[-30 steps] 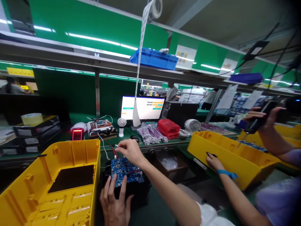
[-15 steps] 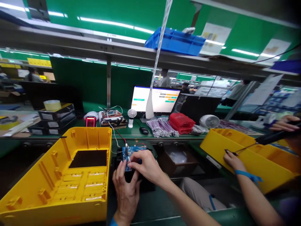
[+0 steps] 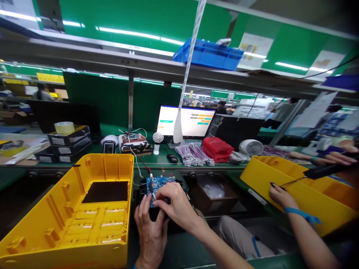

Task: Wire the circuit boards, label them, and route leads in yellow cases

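Head view: the board (image 3: 160, 183), blue, lies flat and face up on a black block (image 3: 157, 216), just right of the yellow case (image 3: 70, 224) and in front of the bench. Its long axis goes left to right, and the right end is turned a little away from the person. Red and white wires (image 3: 142, 163) leave its far left corner toward the bench.

The left hand (image 3: 150, 229) comes from below with the fingers stretched, and their tips rest on the near left part of the board. The right hand (image 3: 175, 205) covers the near right part. Its fingers are bent, with the tips together beside the left fingertips; I cannot tell if they pinch something.

One second ago the right hand was at the far edge, near the wires. The red light of the scanner (image 3: 109, 146) is now off.
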`<state>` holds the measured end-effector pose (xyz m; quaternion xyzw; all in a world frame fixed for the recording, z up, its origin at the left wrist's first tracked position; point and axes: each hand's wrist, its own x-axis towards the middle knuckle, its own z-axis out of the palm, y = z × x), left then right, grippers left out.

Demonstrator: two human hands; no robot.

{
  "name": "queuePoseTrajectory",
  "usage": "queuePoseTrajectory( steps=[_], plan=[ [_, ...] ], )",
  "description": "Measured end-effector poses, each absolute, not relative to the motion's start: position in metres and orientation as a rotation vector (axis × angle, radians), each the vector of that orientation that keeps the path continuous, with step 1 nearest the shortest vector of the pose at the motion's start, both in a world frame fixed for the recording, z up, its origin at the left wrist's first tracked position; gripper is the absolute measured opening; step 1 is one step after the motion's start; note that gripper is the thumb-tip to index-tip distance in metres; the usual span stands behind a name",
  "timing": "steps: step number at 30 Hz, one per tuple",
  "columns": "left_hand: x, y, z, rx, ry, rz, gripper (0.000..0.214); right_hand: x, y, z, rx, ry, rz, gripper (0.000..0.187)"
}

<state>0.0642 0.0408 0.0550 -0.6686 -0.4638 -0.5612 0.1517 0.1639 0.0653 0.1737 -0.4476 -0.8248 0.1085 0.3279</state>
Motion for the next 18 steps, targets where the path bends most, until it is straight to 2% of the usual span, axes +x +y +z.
queuePoseTrajectory(
  steps=[12, 15, 18],
  plan=[
    [0.064, 0.037, 0.055, -1.953, -1.394, -1.524, 0.033, 0.162, 0.06, 0.162, -1.227, -2.107, 0.23, 0.01],
    [0.06, 0.024, 0.07, -2.008, -1.411, -1.488, 0.036, 0.171, 0.066, 0.178, -1.17, -2.178, 0.399, 0.005],
    [0.042, 0.006, 0.108, -2.01, -1.28, -1.447, 0.044, 0.19, 0.089, 0.212, -1.097, -2.13, 0.447, 0.022]
  ],
)
